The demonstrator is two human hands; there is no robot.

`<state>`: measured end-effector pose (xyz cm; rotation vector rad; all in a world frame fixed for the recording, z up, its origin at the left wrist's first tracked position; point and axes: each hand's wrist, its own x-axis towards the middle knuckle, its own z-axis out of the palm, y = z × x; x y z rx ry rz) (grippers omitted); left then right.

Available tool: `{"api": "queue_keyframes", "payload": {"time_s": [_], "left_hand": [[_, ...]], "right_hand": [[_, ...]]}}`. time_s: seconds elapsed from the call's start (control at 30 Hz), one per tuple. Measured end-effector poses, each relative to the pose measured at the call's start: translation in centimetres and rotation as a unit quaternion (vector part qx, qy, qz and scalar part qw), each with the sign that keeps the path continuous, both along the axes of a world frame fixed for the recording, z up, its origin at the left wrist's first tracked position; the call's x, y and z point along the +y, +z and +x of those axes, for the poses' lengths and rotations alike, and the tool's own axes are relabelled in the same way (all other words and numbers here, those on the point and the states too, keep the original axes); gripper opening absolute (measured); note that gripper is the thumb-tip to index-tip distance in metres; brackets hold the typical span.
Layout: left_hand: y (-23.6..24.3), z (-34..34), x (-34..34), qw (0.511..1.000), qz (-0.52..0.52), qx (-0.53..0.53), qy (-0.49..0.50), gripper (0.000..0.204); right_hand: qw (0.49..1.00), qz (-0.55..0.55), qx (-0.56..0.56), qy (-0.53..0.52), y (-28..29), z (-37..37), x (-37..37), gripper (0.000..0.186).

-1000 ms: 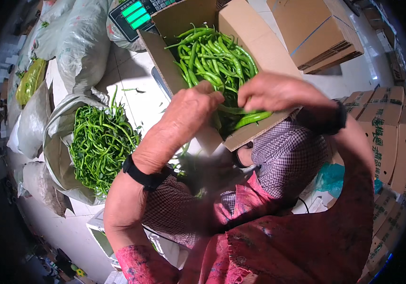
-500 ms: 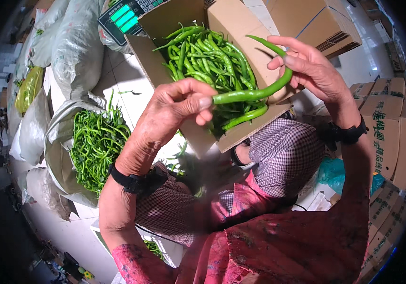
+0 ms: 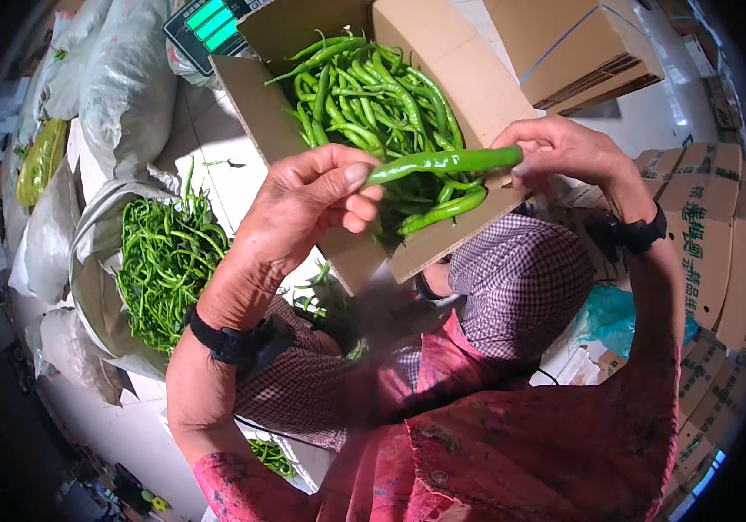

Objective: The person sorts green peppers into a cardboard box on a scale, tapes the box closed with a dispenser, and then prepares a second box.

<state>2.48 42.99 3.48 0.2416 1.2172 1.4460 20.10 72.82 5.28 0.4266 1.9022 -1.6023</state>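
Observation:
One long green chili pepper (image 3: 447, 163) is stretched between both hands, above the near end of an open cardboard box. My left hand (image 3: 316, 191) pinches its left end between thumb and fingers. At its other end my right hand (image 3: 564, 152) is closed on the pepper, with the tip hidden by the fingers. Below, the cardboard box (image 3: 247, 104) holds a heap of green chili peppers (image 3: 382, 96). A thicker, curved pepper (image 3: 447, 211) lies at the heap's near edge.
Left of my knees stands an open sack (image 3: 95, 252) of thin green peppers. Full white sacks (image 3: 129, 96) fill the far left. A scale (image 3: 203, 26) with a lit display sits behind the box. Flattened cartons (image 3: 556, 48) and stacked printed cartons (image 3: 695, 226) are at right.
My right hand has moved down, and the pepper, curved upward at its right end before, now lies nearly straight between my hands. The left hand has shifted slightly left and keeps its pinch.

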Motion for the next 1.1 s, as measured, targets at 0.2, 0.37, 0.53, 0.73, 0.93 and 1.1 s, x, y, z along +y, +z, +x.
{"api": "queue_keyframes", "payload": {"time_s": [0.2,0.37,0.53,0.73,0.93,1.1], "left_hand": [[-0.7,1.8,0.6,0.939,-0.031,0.317,-0.130,0.017],[-1.3,3.3,1.0,0.634,-0.015,0.761,-0.136,0.017],[-1.8,3.9,1.4,0.653,-0.038,0.737,-0.167,0.014],[-1.9,3.4,2.0,0.599,-0.036,0.775,-0.198,0.013],[-2.6,3.0,2.9,0.567,-0.023,0.803,-0.183,0.013],[-2.1,2.5,2.7,0.577,-0.027,0.793,-0.194,0.022]], "right_hand": [[0.970,0.220,0.060,0.081,-3.4,-0.2,-1.0,0.035],[0.932,0.310,0.146,0.116,-2.3,-0.5,-1.9,0.032],[0.883,0.333,0.293,0.152,-2.9,-0.1,-1.3,0.031],[0.917,0.295,0.194,0.187,-1.5,-1.5,-2.0,0.023],[0.881,0.343,0.229,0.232,-3.1,-1.9,-1.5,0.021],[0.920,0.284,0.171,0.211,-0.6,-2.3,-1.8,0.019]]}}
